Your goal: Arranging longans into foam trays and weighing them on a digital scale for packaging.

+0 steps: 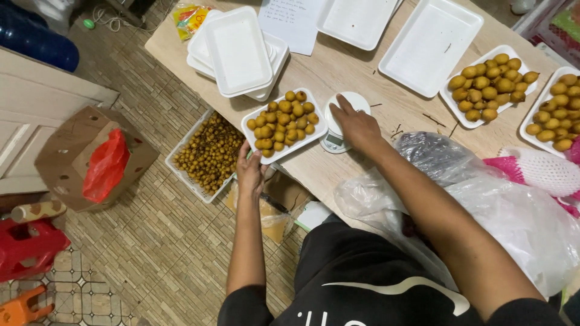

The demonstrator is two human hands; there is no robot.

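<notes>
Here the left hand (249, 170) has its grip holding the fruit tray's (284, 125) near edge, right hand (356, 125) flat on the scale (338, 121)

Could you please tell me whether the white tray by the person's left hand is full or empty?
Full: the tray is heaped with small yellow-brown fruits, and the left hand grips its near edge.

On the tabletop (362, 72) a tray of fruit (284, 125) sits at the near left edge, the scale (339, 121) just right of it. The left hand (251, 169) touches the tray's near edge; the right hand (356, 127) rests on the scale. Stacked trays (238, 51) lie behind. Two filled trays (489, 84) lie far right, plastic bags (483, 205) before them. On the floor to the left stand a basket (208, 154) and a box (90, 157).
</notes>
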